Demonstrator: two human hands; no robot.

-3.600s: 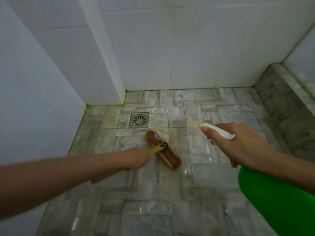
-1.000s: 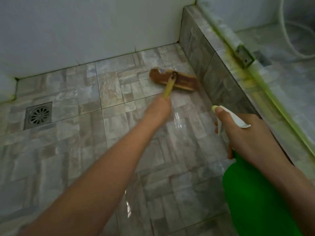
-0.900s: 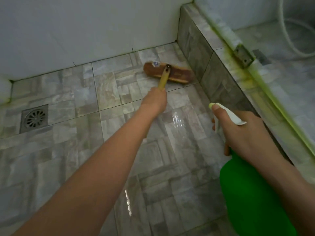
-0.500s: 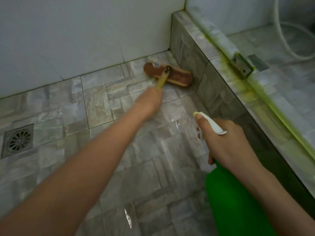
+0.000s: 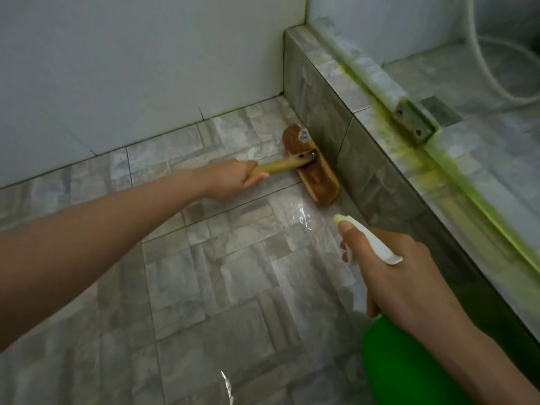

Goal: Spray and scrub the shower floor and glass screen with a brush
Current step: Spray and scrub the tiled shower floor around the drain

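A wooden scrub brush (image 5: 314,168) with a yellow handle lies bristles-down on the wet grey shower floor (image 5: 222,276), its long side against the tiled curb (image 5: 344,147). My left hand (image 5: 233,178) grips the handle, arm stretched across the floor. My right hand (image 5: 400,273) holds a green spray bottle (image 5: 409,366) by its white trigger head, nozzle pointing toward the brush, index finger laid along the top. The glass screen (image 5: 482,182) rises from the curb at right, with a green-stained bottom edge.
White wall tiles (image 5: 146,68) close the back of the stall. A metal bracket (image 5: 412,124) sits on the curb top along the glass. Beyond the glass a white hose (image 5: 485,71) loops over more grey floor.
The brush has turned from lying across the back corner to lying lengthwise along the curb, nearer to me. My view has shifted right; the floor drain has left the frame.
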